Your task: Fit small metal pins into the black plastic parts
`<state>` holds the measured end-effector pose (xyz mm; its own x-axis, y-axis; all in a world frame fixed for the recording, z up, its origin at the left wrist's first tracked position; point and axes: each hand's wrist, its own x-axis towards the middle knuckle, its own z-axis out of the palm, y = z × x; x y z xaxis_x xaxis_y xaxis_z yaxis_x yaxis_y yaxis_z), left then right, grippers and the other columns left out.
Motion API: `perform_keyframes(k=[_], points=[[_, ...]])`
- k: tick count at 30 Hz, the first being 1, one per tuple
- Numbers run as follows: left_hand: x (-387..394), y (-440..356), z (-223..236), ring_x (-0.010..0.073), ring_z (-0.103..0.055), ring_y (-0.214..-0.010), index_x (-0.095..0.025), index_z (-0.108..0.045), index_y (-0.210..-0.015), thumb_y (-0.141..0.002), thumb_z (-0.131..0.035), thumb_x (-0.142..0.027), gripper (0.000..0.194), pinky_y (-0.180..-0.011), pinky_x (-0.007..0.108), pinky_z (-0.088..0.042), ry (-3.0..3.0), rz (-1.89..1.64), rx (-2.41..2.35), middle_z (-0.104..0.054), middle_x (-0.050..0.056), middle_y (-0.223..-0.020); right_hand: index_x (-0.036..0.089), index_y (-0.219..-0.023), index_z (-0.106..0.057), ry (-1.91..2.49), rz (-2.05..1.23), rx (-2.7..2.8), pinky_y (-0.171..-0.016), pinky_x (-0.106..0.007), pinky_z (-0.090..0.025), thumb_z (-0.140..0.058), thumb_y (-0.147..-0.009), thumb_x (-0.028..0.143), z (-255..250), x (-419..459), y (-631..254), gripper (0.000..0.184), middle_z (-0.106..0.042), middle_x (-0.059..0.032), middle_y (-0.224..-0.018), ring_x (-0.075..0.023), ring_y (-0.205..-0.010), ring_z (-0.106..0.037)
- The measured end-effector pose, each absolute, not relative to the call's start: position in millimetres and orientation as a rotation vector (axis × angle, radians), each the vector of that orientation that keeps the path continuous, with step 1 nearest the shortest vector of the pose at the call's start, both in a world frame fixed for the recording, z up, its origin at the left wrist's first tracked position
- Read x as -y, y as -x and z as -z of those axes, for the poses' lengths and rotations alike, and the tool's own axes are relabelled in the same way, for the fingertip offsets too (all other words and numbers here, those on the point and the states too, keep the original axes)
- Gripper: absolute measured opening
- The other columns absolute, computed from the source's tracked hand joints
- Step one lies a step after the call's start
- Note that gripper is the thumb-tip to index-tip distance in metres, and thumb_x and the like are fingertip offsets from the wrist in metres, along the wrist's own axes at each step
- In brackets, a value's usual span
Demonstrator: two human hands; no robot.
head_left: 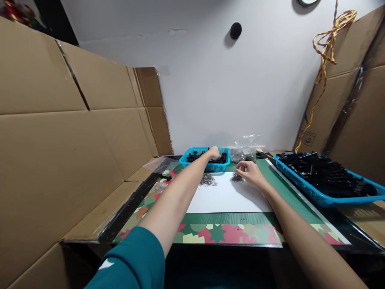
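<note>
My left hand (214,153) reaches over the small blue basket (216,167) at the back, its fingers curled down among black plastic parts (192,156). What those fingers hold is hidden. My right hand (250,172) hovers at the right-hand pile of small metal pieces (236,177), thumb and forefinger brought together in a pinch. Anything between them is too small to make out. Another pile of tiny metal pieces (208,180) lies on the white sheet (225,200), partly behind my left forearm.
A larger blue basket (319,197) full of black parts stands at the right. Clear plastic bags (245,152) lie against the wall. Cardboard walls (114,136) enclose both sides, and a yellow twisted cord (323,68) hangs at the right. A patterned green mat (216,233) covers the table.
</note>
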<state>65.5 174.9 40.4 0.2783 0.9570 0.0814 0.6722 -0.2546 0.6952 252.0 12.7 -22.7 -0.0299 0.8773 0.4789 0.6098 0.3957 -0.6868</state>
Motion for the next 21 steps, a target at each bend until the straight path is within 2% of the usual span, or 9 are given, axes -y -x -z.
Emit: perform_keyframes(k=[2, 4, 9, 13, 16, 19, 21], points=[[-171.5, -58.7, -41.8, 0.0258, -0.072, -0.082, -0.008, -0.074, -0.092, -0.08, -0.085, -0.015, 0.018, -0.078, 0.038, -0.058, -1.93, -0.737, -1.473, -0.074, 0.013, -0.092, 0.018, -0.077, -0.075, 1.256, -0.436, 1.833, -0.062, -0.027, -0.036, -0.067, -0.078, 0.033, 22.4, -10.3, -256.0, 0.017, -0.058, 0.0, -0.062, -0.0161, -0.062, -0.053], [-168.8, -50.3, -43.4, 0.0197, -0.068, -0.068, -0.01, -0.072, -0.083, -0.078, -0.083, -0.008, 0.012, -0.072, 0.033, -0.055, -1.841, -0.878, -1.473, -0.072, 0.008, -0.08, 0.017, -0.077, -0.078, 1.213, -0.492, 1.911, -0.063, -0.027, -0.036, -0.069, -0.076, 0.03, 23.9, -7.4, -260.6, 0.015, -0.056, 0.0013, -0.062, -0.0145, -0.061, -0.05], [-159.8, -25.8, -51.3, 0.0096, -0.063, -0.063, -0.016, -0.068, -0.097, -0.095, -0.065, -0.017, 0.004, -0.073, 0.026, -0.053, -1.58, -1.351, -1.416, -0.07, 0.003, -0.089, 0.018, -0.079, -0.083, 1.243, -0.507, 1.994, -0.065, -0.027, -0.038, -0.07, -0.077, 0.024, 31.9, -5.3, -264.9, 0.015, -0.059, 0.0005, -0.066, -0.0145, -0.065, -0.052], [-138.4, -6.7, -47.2, 0.0059, -0.062, -0.061, -0.018, -0.063, -0.106, -0.104, -0.046, -0.02, 0.017, -0.062, 0.021, -0.051, -1.44, -1.529, -1.305, -0.066, 0.003, -0.099, 0.018, -0.085, -0.086, 1.281, -0.483, 2.009, -0.067, -0.028, -0.04, -0.071, -0.08, 0.022, 36.6, -10.0, -262.2, 0.016, -0.069, -0.0025, -0.072, -0.0166, -0.069, -0.059], [-114.9, 8.6, -35.4, 0.0049, -0.056, -0.053, -0.019, -0.063, -0.106, -0.102, -0.054, -0.027, 0.013, -0.047, 0.018, -0.04, -1.327, -1.588, -1.049, -0.065, 0.002, -0.099, 0.019, -0.088, -0.087, 1.269, -0.475, 2.023, -0.068, -0.027, -0.041, -0.07, -0.081, 0.021, 36.4, -11.1, -258.5, 0.018, -0.075, -0.0045, -0.077, -0.0177, -0.071, -0.062], [-94.1, 20.0, -32.8, 0.0026, -0.045, -0.046, -0.019, -0.066, -0.104, -0.097, -0.067, -0.038, 0.021, -0.038, 0.016, -0.025, -1.394, -1.599, -0.929, -0.065, 0.002, -0.096, 0.019, -0.088, -0.087, 1.244, -0.493, 2.031, -0.064, -0.027, -0.04, -0.07, -0.081, 0.02, 30.8, -6.8, -255.1, 0.018, -0.075, -0.0047, -0.076, -0.018, -0.069, -0.062], [-82.7, 19.0, -37.7, 0.0029, -0.044, -0.045, -0.019, -0.068, -0.104, -0.096, -0.068, -0.043, 0.025, -0.038, 0.017, -0.025, -1.557, -1.637, -0.832, -0.065, 0.002, -0.095, 0.019, -0.085, -0.087, 1.23, -0.503, 2.02, -0.063, -0.027, -0.039, -0.071, -0.078, 0.017, 25.5, -3.0, -254.8, 0.017, -0.076, -0.0045, -0.076, -0.0174, -0.068, -0.062]])
